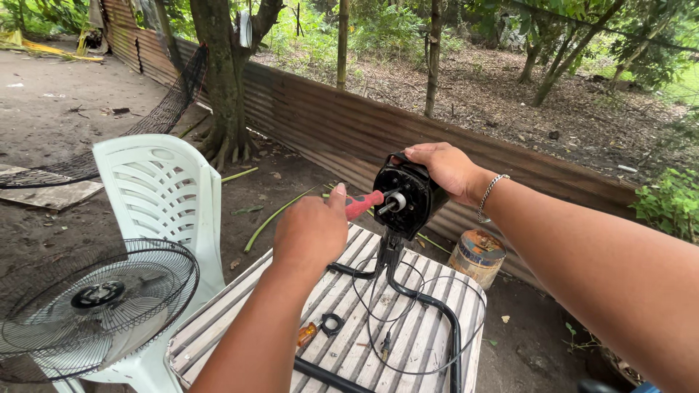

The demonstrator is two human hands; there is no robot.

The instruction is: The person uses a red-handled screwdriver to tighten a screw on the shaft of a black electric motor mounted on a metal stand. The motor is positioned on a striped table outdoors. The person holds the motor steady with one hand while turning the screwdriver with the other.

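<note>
Here, I hold a screwdriver against a fan motor housing above the slatted tabletop.

My left hand has its fingers clamped on the red-handled screwdriver, whose tip end meets the front of the black motor housing beside the shaft. My right hand has its fingers closed over the housing's top and rear. The housing stands upright on a black tubular stand near the tabletop's far edge. A small black ring lies near the tabletop's middle, an orange-handled tool just beside it. A fan grille rests on the white plastic chair left of the tabletop.
</note>
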